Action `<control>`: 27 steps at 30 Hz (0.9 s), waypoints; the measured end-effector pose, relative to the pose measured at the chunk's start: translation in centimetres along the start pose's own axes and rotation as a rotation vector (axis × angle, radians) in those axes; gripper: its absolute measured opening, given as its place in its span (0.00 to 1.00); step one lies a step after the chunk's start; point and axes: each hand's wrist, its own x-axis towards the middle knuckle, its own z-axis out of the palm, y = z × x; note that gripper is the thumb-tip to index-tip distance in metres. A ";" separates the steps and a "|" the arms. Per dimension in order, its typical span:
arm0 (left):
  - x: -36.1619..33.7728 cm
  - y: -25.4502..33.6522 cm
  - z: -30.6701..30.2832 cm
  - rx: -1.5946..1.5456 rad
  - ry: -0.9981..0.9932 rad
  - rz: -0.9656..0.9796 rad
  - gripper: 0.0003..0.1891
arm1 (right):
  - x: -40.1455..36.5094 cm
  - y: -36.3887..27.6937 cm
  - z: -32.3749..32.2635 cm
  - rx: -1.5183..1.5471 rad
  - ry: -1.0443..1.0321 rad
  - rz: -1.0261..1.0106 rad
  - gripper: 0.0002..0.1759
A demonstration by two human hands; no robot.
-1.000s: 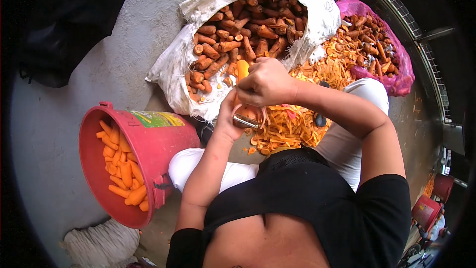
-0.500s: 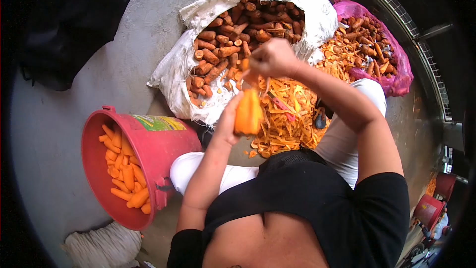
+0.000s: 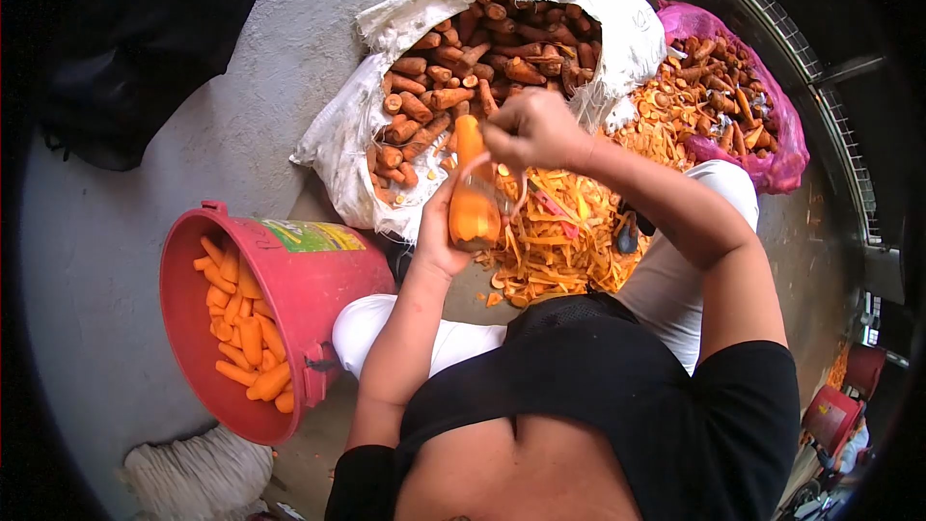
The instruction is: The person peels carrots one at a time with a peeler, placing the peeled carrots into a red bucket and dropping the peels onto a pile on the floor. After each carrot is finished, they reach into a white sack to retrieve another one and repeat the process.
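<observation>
My left hand [image 3: 439,232] is wrapped around a thick, bright orange peeled carrot [image 3: 475,217], its broad end toward me and its narrow end pointing away. Over the carrot's far side my right hand [image 3: 540,130] is closed in a fist around a pale pinkish peeler [image 3: 477,164], smeared by motion against the carrot. Below both hands lies a heap of orange peelings [image 3: 555,256] on the floor between my legs. A red-handled tool [image 3: 555,207] rests on that heap, partly covered, and a dark rounded object [image 3: 627,234] sits at its right edge.
An open white sack [image 3: 333,135] of unpeeled carrots lies ahead. Left of me a tilted red bucket [image 3: 333,265] holds peeled carrots. A pink bag [image 3: 786,159] of carrots and scraps is at the far right. Black plastic [image 3: 135,48] and a pale sack [image 3: 198,478] lie left.
My right hand has shifted slightly nearer and lower along the carrot. The carrot has turned a little in my left hand, so its narrow end shows more. The view has moved slightly.
</observation>
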 end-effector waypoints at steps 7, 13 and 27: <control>-0.2 -0.1 -0.1 -0.063 -0.159 -0.050 0.21 | -1.6 -2.9 1.0 0.095 0.090 -0.306 0.15; -1.0 -0.8 0.6 -0.020 -0.207 -0.054 0.22 | -0.6 0.3 0.7 -0.055 0.191 -0.192 0.12; -2.7 -1.2 1.3 0.177 -0.168 -0.103 0.24 | -0.1 1.3 -4.6 0.131 0.051 0.401 0.19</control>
